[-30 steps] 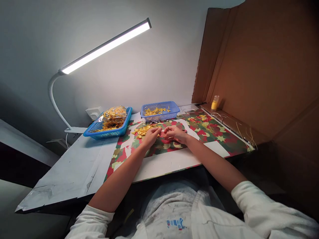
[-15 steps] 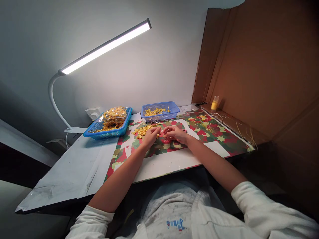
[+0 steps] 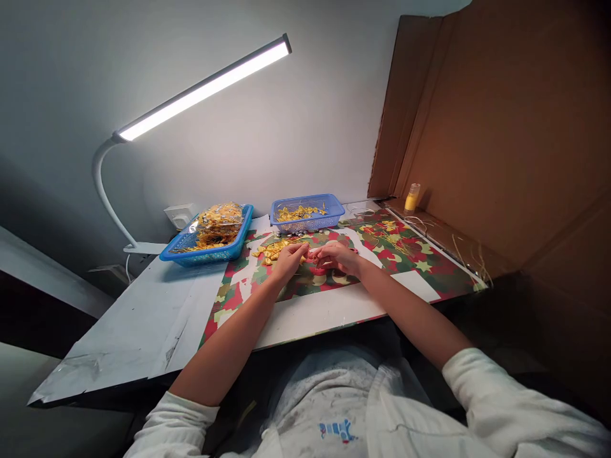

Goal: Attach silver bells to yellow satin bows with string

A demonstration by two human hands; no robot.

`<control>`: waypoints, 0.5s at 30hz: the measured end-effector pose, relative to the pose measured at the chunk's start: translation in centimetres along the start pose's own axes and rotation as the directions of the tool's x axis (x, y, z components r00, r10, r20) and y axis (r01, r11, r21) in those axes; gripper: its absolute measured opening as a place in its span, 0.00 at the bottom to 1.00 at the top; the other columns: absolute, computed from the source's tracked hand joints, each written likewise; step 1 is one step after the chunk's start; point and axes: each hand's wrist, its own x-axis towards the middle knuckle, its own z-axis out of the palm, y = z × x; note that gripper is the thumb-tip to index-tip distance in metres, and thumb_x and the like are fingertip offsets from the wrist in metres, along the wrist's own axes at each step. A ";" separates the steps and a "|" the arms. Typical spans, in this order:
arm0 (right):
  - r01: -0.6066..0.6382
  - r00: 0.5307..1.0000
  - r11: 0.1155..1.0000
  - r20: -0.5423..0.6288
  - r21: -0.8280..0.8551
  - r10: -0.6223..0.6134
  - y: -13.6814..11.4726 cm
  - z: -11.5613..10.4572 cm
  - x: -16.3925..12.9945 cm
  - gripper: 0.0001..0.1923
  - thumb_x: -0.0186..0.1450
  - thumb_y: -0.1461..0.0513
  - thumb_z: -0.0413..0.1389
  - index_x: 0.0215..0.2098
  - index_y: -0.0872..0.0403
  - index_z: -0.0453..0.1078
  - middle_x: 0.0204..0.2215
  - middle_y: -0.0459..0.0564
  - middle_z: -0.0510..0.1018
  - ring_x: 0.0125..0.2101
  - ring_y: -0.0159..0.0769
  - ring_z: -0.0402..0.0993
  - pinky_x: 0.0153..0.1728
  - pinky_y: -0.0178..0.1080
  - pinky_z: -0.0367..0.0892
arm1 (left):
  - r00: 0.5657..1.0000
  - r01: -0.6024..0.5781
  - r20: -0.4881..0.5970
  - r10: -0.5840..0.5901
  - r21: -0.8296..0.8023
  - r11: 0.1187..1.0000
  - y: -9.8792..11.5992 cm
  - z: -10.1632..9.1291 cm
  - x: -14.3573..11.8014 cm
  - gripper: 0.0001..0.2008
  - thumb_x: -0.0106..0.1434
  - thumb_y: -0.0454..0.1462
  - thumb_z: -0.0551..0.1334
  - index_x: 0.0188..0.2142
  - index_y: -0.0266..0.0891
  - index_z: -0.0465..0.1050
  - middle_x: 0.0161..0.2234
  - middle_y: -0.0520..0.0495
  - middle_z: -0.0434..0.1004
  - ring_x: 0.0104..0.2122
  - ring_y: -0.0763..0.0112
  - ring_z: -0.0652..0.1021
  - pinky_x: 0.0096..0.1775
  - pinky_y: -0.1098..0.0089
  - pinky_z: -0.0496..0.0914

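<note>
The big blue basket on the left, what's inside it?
The big basket holds a clear bag stuffed with small gold pieces, with more gold pieces loose beside it. The bag covers whatever lies beneath it, so the basket's bottom stays hidden.

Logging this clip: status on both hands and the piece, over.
Left hand and right hand meet fingertip to fingertip over the patterned mat, pinching something small; too small to identify. Loose gold pieces beside left hand. Nothing blocking.
</note>
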 end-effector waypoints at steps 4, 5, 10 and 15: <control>0.009 1.000 1.000 0.005 0.005 -0.009 0.0 -0.1 0.0 0.04 0.52 0.62 0.63 0.25 0.56 0.77 0.26 0.48 0.79 0.26 0.29 0.73 0.32 0.32 0.67 | 1.000 -0.004 0.001 0.004 0.005 1.000 0.0 0.0 0.0 0.20 0.58 0.50 0.56 0.18 0.39 0.63 0.18 0.54 0.60 0.21 0.74 0.61 0.26 0.72 0.56; 0.016 1.000 1.000 0.004 0.005 -0.016 0.1 -0.1 0.1 0.05 0.51 0.62 0.64 0.25 0.56 0.77 0.25 0.47 0.79 0.26 0.29 0.73 0.32 0.32 0.67 | 1.000 -0.005 0.001 0.005 0.005 1.000 0.0 0.0 0.0 0.20 0.58 0.50 0.56 0.18 0.39 0.63 0.18 0.54 0.60 0.21 0.74 0.61 0.26 0.71 0.56; 0.045 0.999 0.999 0.003 0.006 -0.045 0.2 -0.1 0.1 0.08 0.49 0.60 0.68 0.25 0.56 0.78 0.23 0.46 0.78 0.25 0.27 0.71 0.30 0.31 0.65 | 1.000 0.000 -0.005 0.000 0.005 1.000 0.0 0.0 0.1 0.19 0.57 0.50 0.56 0.18 0.39 0.62 0.18 0.54 0.60 0.22 0.73 0.62 0.26 0.71 0.56; 0.041 0.999 0.999 0.004 0.011 -0.041 0.0 -0.1 -0.1 0.10 0.47 0.60 0.69 0.25 0.56 0.78 0.26 0.47 0.80 0.26 0.28 0.72 0.31 0.31 0.66 | 1.000 0.001 -0.016 -0.001 0.003 1.000 -0.3 0.0 0.2 0.19 0.58 0.49 0.56 0.18 0.40 0.62 0.17 0.53 0.59 0.22 0.72 0.63 0.26 0.71 0.57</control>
